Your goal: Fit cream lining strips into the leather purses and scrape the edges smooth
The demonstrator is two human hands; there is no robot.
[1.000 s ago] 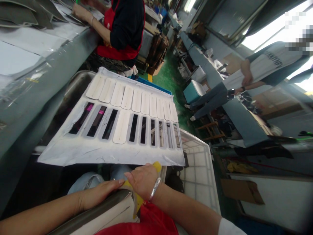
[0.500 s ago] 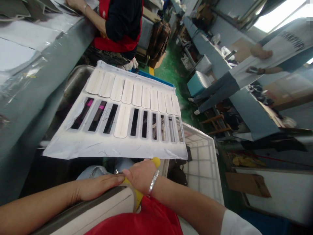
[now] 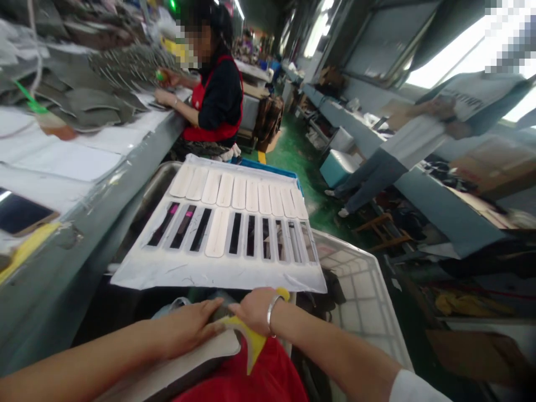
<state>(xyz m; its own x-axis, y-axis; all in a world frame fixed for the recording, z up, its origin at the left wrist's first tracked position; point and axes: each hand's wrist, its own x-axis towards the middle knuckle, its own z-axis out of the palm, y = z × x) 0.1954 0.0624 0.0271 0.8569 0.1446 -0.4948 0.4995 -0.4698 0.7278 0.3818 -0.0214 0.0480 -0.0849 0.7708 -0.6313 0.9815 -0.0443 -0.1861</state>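
Around a yellow piece [image 3: 251,339] with a curved lower edge, my right hand [image 3: 254,311] is closed. The piece's rounded yellow end [image 3: 283,293] pokes out beyond the knuckles; its exact kind does not show. My left hand [image 3: 190,328] has its fingers stretched out, lying over a pale, dark-edged panel [image 3: 196,362] on my lap and reaching to the yellow piece. Just beyond both hands lies a white-wrapped board [image 3: 167,277], with a row of pale oblong pieces [image 3: 226,190] and a row of slots. One more oblong piece [image 3: 217,234] covers a slot.
A white plastic crate [image 3: 364,290] stands to my right, holding dark material. A long table [image 3: 138,151] with grey pieces runs along the left, where a co-worker [image 3: 218,100] in a red apron sits. Another person [image 3: 422,134] stands at the right beside a bench.
The view has tilted up, showing more of the table and the co-worker. The yellow piece and pale panel have turned in my hands, and more of the yellow shows below my right hand.
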